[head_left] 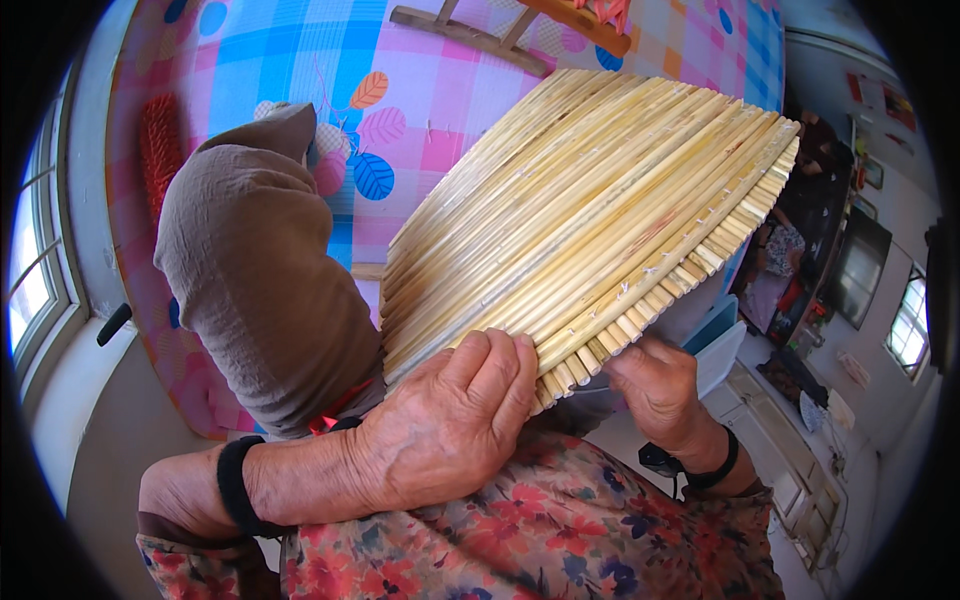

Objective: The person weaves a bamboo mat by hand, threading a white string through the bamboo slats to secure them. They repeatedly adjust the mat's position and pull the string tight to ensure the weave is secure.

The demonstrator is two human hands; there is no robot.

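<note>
A mat of pale straw-coloured sticks (pixel 570 230), bound with thin white thread along its right edge, lies tilted across my front. My left hand (pixel 440 420) grips the mat's near end, fingers bent and held together on its upper face. My right hand (pixel 660 390) holds the underside of the right edge, beside the short cut stick ends, with some fingertips hidden beneath. Left of the mat is my bent leg in brown cloth (pixel 240 260), with a red ribbon (pixel 322 422) by it.
A checked, leaf-printed cover (pixel 420 70) lies beneath, bearing wooden frames (pixel 480 40) at the back and a red textured item (pixel 160 150) at left. A window (pixel 35 240) is at left. At right are pale plastic containers (pixel 715 350) and a cluttered counter (pixel 790 250).
</note>
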